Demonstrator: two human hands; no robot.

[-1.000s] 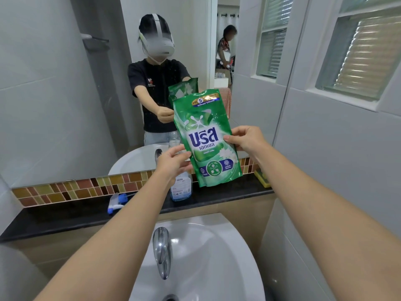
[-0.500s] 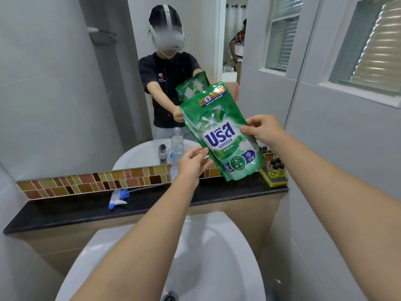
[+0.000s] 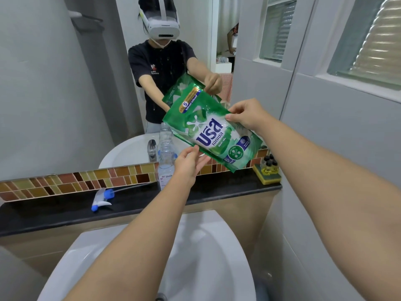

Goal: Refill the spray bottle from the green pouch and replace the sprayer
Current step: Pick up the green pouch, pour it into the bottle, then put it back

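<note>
Head view: a bathroom sink (image 3: 234, 253) is seen from above, with a black ledge behind it and a mirror above the ledge.
Pouch: the green pouch (image 3: 213, 129) is held in the air between both hands, above the ledge and in front of the mirror; it is tilted, its top corner up to the left and its bottom corner down to the right.
Left hand: the left hand (image 3: 188, 165) is placed at the pouch's lower left edge; its grip is loose, the fingers nearly straight, with the fingertips touching the edge.
Right hand: the right hand (image 3: 247, 115) is clamped on the pouch's right edge, which is pinched between thumb and curled fingers.
Bottle: the clear bottle (image 3: 166, 158) is stood upright on the ledge (image 3: 54, 210), without its sprayer, just left of the left hand and partly hidden by it; its liquid level cannot be told.
Sprayer: the white and blue sprayer (image 3: 101, 199) is laid on its side on the ledge, well left of the bottle, its thin tube stretched out to the right.
Ledge, right end: a yellow sponge (image 3: 268, 178) is set there, with small dark-capped bottles (image 3: 269, 164) on it.
Wall: a strip of brown and yellow tiles (image 3: 76, 181) is run along the back of the ledge.
</note>
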